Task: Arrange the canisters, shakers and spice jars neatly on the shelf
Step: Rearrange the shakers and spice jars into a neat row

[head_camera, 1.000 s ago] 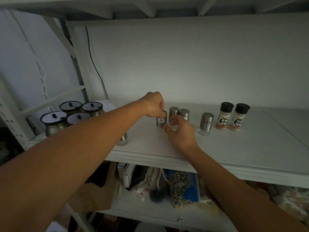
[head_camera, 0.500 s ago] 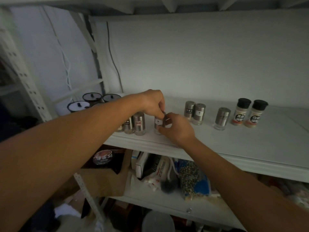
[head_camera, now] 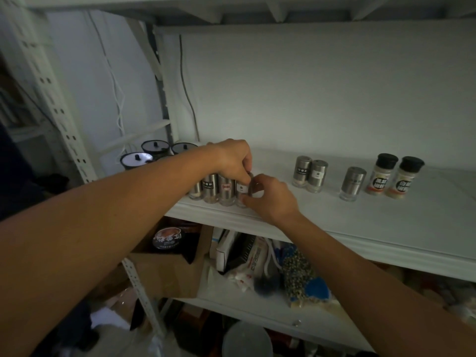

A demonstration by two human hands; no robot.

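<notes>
A steel shaker [head_camera: 242, 188] with a white label stands near the front edge of the white shelf [head_camera: 334, 217], at the right end of a row of steel shakers [head_camera: 217, 189]. My left hand [head_camera: 231, 158] grips its top from above. My right hand [head_camera: 270, 197] holds its side and base. Two more steel shakers [head_camera: 310, 172] stand together farther right, then a single one [head_camera: 353, 184]. Two black-capped spice jars [head_camera: 394, 176] stand at the right. Black-lidded canisters [head_camera: 154, 153] sit at the far left, partly hidden by my left arm.
The shelf's right half is bare white board. A metal upright [head_camera: 59, 112] stands at the left. The lower shelf holds a cardboard box [head_camera: 170, 266], packets and a blue bag [head_camera: 304, 282]. A grey cable [head_camera: 188, 94] runs down the back wall.
Both hands carried the labelled shaker leftward and toward the shelf's front edge, setting it beside the row of shakers. The camera view shifted left and down.
</notes>
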